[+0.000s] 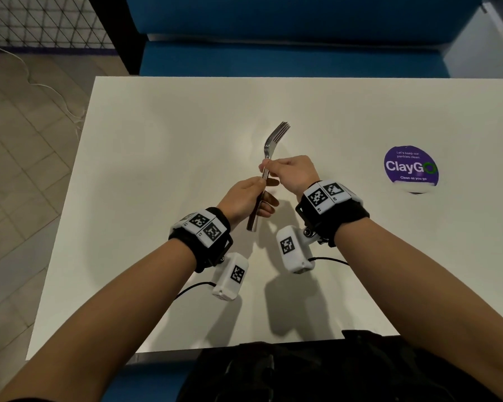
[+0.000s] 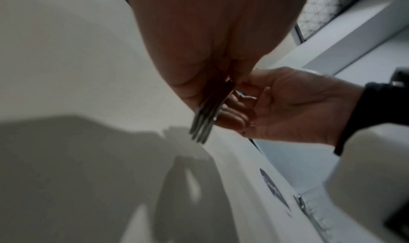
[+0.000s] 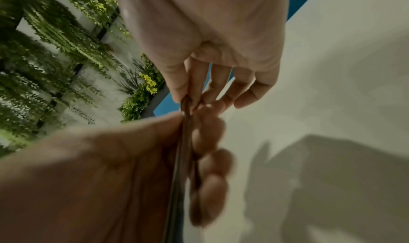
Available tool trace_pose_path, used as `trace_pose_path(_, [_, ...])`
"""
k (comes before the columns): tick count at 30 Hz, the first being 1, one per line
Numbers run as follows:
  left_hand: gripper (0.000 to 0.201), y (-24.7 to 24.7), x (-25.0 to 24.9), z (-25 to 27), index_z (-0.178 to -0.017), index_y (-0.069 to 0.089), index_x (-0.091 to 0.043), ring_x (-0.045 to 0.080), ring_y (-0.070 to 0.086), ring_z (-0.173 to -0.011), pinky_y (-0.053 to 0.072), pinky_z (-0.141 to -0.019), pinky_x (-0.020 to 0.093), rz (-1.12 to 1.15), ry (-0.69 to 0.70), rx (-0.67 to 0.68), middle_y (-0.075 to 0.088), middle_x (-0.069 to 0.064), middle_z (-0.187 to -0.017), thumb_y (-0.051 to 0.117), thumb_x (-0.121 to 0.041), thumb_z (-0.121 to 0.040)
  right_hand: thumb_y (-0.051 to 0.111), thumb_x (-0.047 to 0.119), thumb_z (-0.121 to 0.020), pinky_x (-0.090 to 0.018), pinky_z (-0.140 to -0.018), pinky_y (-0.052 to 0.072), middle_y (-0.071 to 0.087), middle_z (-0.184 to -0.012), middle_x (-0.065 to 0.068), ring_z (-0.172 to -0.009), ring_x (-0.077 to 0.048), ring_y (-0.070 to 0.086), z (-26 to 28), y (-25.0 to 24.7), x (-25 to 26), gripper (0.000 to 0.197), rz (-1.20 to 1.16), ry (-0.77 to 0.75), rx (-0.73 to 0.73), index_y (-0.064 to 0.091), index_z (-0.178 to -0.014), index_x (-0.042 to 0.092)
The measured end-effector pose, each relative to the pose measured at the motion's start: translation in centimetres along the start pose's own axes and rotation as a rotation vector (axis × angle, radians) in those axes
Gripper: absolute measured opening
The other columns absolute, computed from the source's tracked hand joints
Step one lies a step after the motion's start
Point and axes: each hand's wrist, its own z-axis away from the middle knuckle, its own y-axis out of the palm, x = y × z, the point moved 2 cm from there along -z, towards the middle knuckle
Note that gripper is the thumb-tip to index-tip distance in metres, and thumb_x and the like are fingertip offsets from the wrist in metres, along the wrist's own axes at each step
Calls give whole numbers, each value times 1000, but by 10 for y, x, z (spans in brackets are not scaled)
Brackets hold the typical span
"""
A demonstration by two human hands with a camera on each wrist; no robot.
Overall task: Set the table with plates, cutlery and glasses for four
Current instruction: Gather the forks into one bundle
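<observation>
While both hands are up above the white table [image 1: 163,117], they hold a small bunch of forks [image 1: 270,146] between them. These forks are shiny silver metal, stacked close so they look almost like one. Their prongs point up and away from the person, and the handle ends stick out below the left hand. From the left wrist view, about four thin handle ends show side by side; I cannot tell the exact count. No part of the bunch touches the table; it hangs in the air over the middle, with its shadow on the tabletop.

With its fingers curled round the handles, the left hand [image 1: 246,198] grips the lower part of the bunch, thumb pressed on one side. Higher up, the right hand [image 1: 294,174] pinches the necks of the forks, just under the prongs, between thumb and first fingers [image 3: 177,82]. Its other fingers hang loose and bent, holding nothing. Both hands sit very close, almost touching.

On each wrist sits a black band with a white box that has black square marks. Off to the right, a round purple sticker [image 1: 410,166] lies flat on the table and reads "ClayGo". Behind the table stands a blue bench [image 1: 288,53].
</observation>
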Motion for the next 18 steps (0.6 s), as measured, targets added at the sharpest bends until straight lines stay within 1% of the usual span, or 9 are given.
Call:
trace_pose_path(2, [30,6,2,-3,-95,56,-14,13,61,-56,51,-58,21,-38,8,47,61,9,-73,28,-20,-104,63,28,-88,-21,-75,47,72,-89,-4,-79,-12,63,-3,-12,-1,21,3,-1,-42,76,-91,11])
trace_pose_path(3, [30,11,2,-5,-93,55,-14,11,62,-55,51,-57,20,-42,6,61,61,8,-73,28,-20,-104,63,28,-88,-21,-73,46,72,-86,-2,-76,-11,63,-4,-19,-3,20,-16,5,-50,75,-89,12])
trace_pose_path(5, [29,24,2,-12,-90,53,-14,8,62,-51,51,-54,18,-39,5,81,60,8,-72,28,-19,-104,64,25,-87,-17,-68,45,70,-77,4,-69,-5,64,-4,-34,-8,16,-70,29,-64,74,-88,12])
trace_pose_path(9, [30,67,-3,-29,-90,52,-12,8,61,-49,50,-52,18,7,-3,135,57,8,-71,27,-18,-105,70,15,-82,-11,-57,46,65,-67,0,-53,-1,61,-4,-75,-21,17,-68,56,-85,72,-91,1])
trace_pose_path(12, [29,110,-6,-44,-92,54,-10,10,63,-52,53,-55,19,33,-34,173,59,10,-73,30,-20,-104,72,15,-80,-21,-67,50,65,-64,-1,-47,-4,59,-12,-118,-34,10,-49,87,-111,72,-80,5])
trace_pose_path(14, [28,136,-7,-59,-94,57,-10,12,65,-59,55,-61,21,-32,-48,181,63,10,-76,34,-24,-103,71,17,-80,-26,-71,50,65,-63,0,-53,-9,59,-19,-147,-41,10,-11,82,-137,71,-74,10])
trace_pose_path(16, [28,181,-9,-83,-93,60,-12,11,63,-63,54,-63,22,-142,-50,163,65,7,-78,38,-27,-102,70,20,-81,-30,-73,51,64,-59,2,-57,-14,58,-29,-195,-56,13,90,54,-171,72,-70,15])
trace_pose_path(17, [28,204,-10,-97,-93,61,-11,11,61,-63,53,-64,21,-169,-50,140,64,6,-78,40,-27,-101,70,21,-80,-34,-75,53,66,-58,0,-60,-18,61,-35,-221,-65,15,132,46,-182,72,-66,18])
trace_pose_path(18, [28,230,-10,-112,-96,61,-8,13,60,-64,51,-65,23,-188,-52,113,63,6,-78,41,-26,-101,70,20,-79,-39,-78,56,69,-63,-5,-65,-24,65,-41,-249,-75,15,171,37,-202,73,-65,19])
